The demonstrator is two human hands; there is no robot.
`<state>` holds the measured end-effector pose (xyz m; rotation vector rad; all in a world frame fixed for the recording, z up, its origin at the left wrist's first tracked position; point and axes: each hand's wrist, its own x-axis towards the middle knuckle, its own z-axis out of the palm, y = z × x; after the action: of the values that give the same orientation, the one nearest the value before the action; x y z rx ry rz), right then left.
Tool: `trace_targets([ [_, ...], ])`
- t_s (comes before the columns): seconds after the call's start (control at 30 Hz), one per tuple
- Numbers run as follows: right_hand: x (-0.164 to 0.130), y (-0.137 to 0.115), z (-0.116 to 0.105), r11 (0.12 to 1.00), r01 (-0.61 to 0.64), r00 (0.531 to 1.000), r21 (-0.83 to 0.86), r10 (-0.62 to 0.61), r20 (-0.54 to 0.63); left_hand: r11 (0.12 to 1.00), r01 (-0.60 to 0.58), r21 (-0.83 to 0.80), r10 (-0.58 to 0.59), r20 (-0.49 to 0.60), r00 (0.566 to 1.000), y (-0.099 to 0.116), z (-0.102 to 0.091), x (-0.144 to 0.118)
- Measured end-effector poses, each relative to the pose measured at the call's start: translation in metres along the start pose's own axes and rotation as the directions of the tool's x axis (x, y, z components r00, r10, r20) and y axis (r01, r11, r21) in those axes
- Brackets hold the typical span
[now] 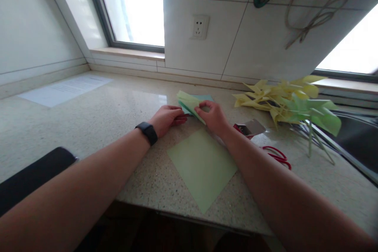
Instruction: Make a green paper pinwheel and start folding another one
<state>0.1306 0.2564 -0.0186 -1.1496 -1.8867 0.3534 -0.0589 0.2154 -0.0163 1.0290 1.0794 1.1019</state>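
Observation:
My right hand (213, 118) pinches the lifted edge of some light yellow-green paper (187, 99), which is bent up over blue-green sheets (206, 97) on the counter. Beside the left edge of these sheets is my left hand (167, 120), wearing a dark watch. Its fingers are curled together around a thin dark thing at the fingertips, too small to make out. A square light green sheet (203, 169) lies flat nearer to me, one corner towards the counter's front edge and partly under my right forearm.
Yellow paper pinwheels (265, 94) and a green pinwheel (315, 112) lie at the right, beside a sink (354, 138). Red-handled scissors (277, 155) and a small open box (249, 128) sit by my right forearm. A printed sheet (66, 88) and a black object (38, 173) are at the left.

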Motion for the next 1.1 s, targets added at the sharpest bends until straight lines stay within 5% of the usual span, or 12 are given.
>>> trace_targets([
  [0.43,0.002,-0.004,-0.014,0.957,0.039,0.993,-0.286,-0.069,-0.095,0.992,-0.129,-0.005,0.126,-0.184,0.975,-0.002,-0.006,0.012],
  [0.6,0.001,-0.004,-0.007,0.896,0.148,0.986,-0.418,-0.101,0.132,0.978,-0.200,0.060,0.209,-0.207,0.956,0.001,-0.006,0.015],
  [0.77,0.004,0.000,-0.003,0.820,0.276,0.926,-0.502,-0.086,0.368,0.950,-0.200,0.240,0.260,-0.253,0.932,-0.004,-0.011,0.022],
  [1.1,0.004,-0.002,-0.009,0.755,0.411,0.866,-0.511,-0.148,0.478,0.884,-0.124,0.451,0.282,-0.303,0.910,-0.005,-0.018,0.019],
])
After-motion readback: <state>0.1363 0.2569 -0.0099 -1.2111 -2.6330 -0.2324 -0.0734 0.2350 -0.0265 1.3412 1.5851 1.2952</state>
